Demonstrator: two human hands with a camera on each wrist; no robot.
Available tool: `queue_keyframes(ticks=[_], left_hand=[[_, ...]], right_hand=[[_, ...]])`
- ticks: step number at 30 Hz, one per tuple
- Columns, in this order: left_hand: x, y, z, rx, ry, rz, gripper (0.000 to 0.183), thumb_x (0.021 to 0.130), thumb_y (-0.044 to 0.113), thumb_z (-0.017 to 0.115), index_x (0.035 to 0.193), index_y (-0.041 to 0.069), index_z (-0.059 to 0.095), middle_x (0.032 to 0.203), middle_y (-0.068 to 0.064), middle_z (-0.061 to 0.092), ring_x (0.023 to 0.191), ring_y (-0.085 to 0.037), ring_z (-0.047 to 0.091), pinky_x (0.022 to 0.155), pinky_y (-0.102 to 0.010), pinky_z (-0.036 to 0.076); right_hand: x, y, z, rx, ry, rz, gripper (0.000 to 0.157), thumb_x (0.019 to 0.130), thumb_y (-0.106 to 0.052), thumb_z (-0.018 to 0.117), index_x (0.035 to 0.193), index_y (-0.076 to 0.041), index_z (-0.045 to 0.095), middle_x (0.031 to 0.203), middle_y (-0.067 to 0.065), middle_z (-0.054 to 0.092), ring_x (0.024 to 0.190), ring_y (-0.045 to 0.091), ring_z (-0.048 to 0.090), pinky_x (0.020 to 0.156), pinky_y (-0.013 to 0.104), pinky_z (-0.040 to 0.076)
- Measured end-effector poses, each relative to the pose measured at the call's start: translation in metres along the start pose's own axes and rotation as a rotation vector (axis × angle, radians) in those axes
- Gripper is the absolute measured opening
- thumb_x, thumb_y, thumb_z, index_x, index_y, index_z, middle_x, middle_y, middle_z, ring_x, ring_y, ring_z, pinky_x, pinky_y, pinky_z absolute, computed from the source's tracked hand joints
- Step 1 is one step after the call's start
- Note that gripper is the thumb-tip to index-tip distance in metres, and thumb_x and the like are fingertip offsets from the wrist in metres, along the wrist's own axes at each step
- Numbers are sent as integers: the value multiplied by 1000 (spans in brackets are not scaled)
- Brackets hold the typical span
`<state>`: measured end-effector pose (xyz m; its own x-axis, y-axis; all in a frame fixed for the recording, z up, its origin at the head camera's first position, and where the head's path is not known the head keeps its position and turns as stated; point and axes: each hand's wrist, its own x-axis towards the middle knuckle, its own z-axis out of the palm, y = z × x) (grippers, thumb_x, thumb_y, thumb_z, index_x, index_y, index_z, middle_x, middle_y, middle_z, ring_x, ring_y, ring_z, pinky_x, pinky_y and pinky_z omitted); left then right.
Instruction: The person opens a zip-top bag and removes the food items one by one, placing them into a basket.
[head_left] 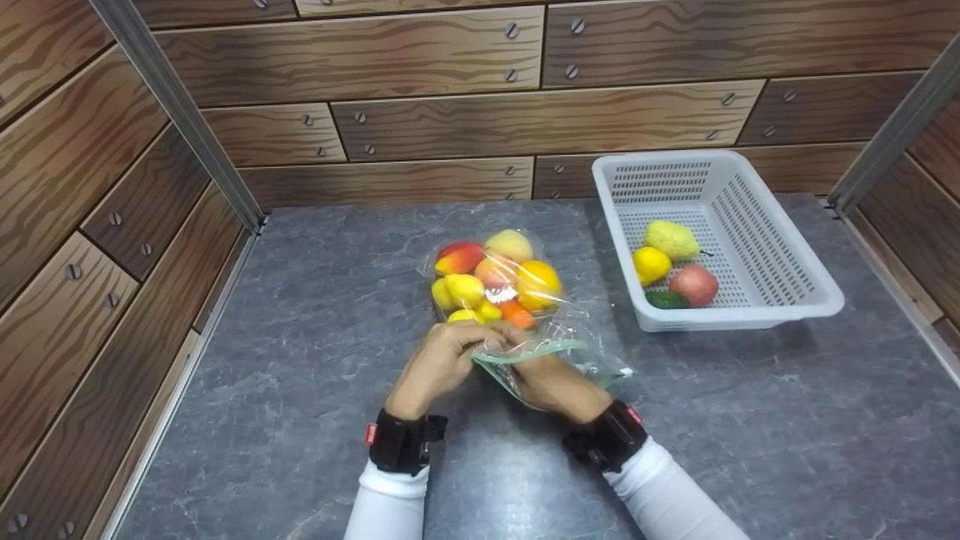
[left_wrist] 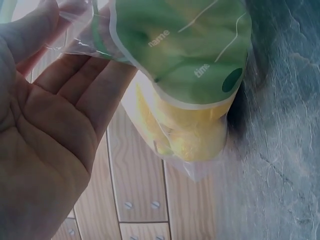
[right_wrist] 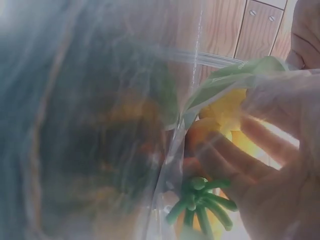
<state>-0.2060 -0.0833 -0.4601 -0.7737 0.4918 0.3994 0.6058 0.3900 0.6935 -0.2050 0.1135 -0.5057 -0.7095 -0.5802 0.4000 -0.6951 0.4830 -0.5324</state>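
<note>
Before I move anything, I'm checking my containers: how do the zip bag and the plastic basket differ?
The zip bag is clear film with green areas; the plastic basket is pale, opaque and slotted. The zip bag is packed with produce; the plastic basket holds just four visible pieces. Both rest on the tabletop.

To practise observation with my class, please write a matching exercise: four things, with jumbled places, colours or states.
Things:
1. left hand
2. plastic bag
3. basket
4. yellow-green pear

Descriptions:
A. lies in the basket
B. transparent, with a green-edged mouth
C. pale, with slotted walls
D. pinches the bag

Pairs: 1-D, 2-B, 3-C, 4-A
</note>
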Motion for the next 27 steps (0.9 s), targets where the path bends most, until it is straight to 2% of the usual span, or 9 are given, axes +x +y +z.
queue_keyframes(ticks=[2,5,10,15,22,27], left_hand=[[1,1,0,-28,-11,6,18,92,-1,69,100,10,81,109,-2,78,105,-17,71,96,-32,56],[2,2,0,-47,-28,27,18,95,4,69,105,12,81,113,0,77,109,-15,70,100,-31,54],[1,3,-1,-15,-39,50,20,94,12,69,110,15,80,116,0,77,113,-18,70,103,-35,53],[1,2,-1,-14,-42,43,22,95,11,68,113,14,80,116,0,77,114,-18,70,103,-35,53],[0,4,-1,-23,-34,50,20,94,17,68,109,13,81,114,-1,78,110,-19,71,101,-35,54],[0,6,-2,2,-17,60,13,92,9,72,100,10,81,110,-3,78,105,-19,72,97,-33,56]], right_hand=[[-1,-2,-2,-13,-27,47,49,106,-17,55,152,-3,45,149,16,55,130,33,58,110,41,49],[-5,-4,-6,-94,-70,84,56,106,-20,55,158,-9,38,158,15,45,137,36,53,114,46,43],[-6,-4,-7,-127,-128,100,42,109,-21,49,148,-5,50,148,21,54,132,38,56,113,49,45],[-6,-8,-9,-128,-181,213,43,112,-31,41,148,-10,51,143,20,59,128,38,59,109,51,48],[-6,-9,-5,-162,-126,213,39,110,-25,45,142,-4,52,136,25,60,123,42,61,106,51,50],[-4,-8,0,-152,-70,205,40,109,-21,47,147,-6,48,140,19,59,125,37,61,107,47,50]])
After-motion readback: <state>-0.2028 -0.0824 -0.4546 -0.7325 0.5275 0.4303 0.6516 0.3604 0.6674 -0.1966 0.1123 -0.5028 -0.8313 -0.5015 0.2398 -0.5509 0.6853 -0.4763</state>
